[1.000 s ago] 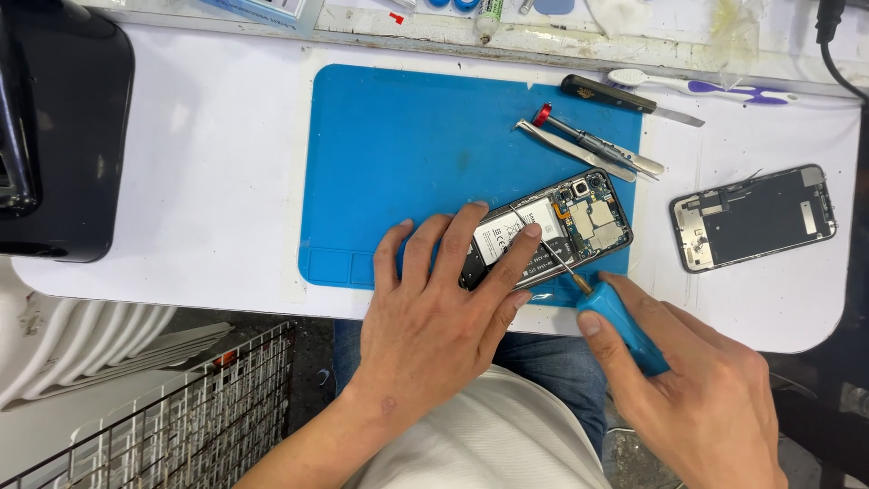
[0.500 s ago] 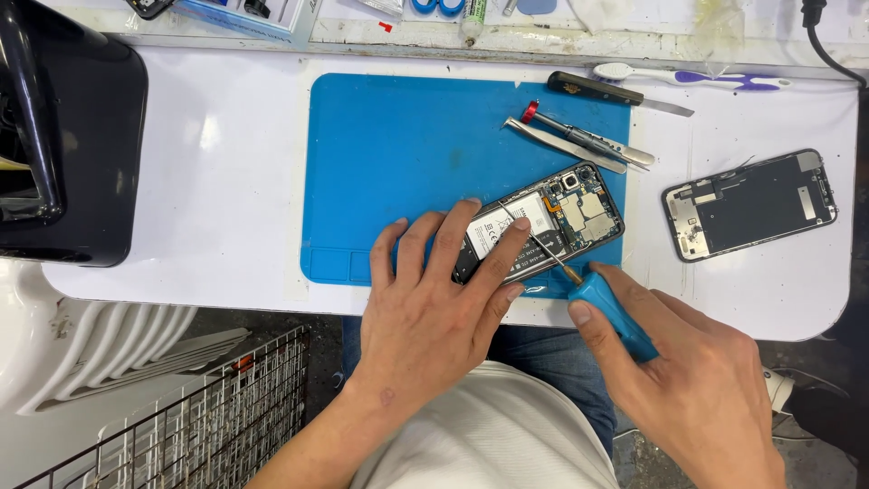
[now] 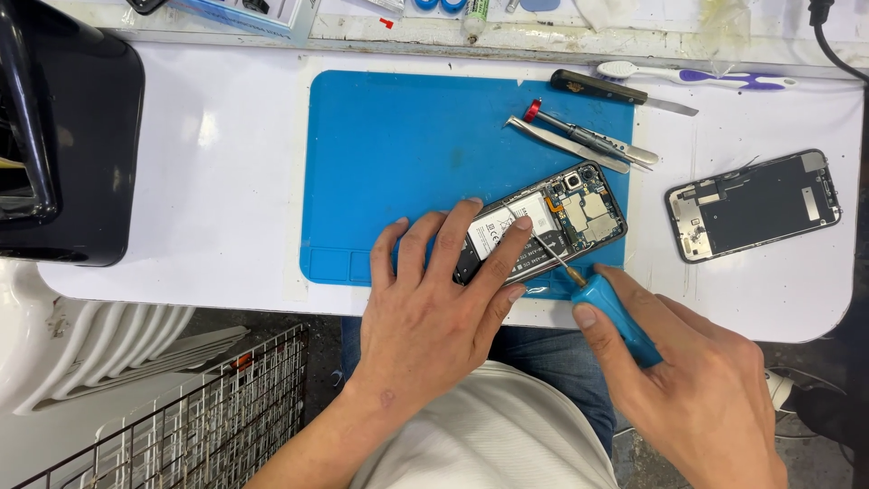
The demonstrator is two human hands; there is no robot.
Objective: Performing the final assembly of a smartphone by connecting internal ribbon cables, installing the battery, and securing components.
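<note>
An opened phone with its back off, showing battery and circuit board, lies tilted on the blue work mat near the mat's front right corner. My left hand presses flat on the phone's lower half, fingers spread over the battery. My right hand grips a blue-handled screwdriver; its thin metal shaft reaches up-left, with the tip on the phone's inside beside my left index finger.
Tweezers and a red-tipped metal tool lie on the mat's far right. A black-handled blade and a toothbrush sit behind. A second phone frame lies to the right, a black machine at left, a wire basket below.
The view has drifted slightly. My left hand stays pressed on the phone, and the screwdriver keeps its tip inside the phone with little visible movement.
</note>
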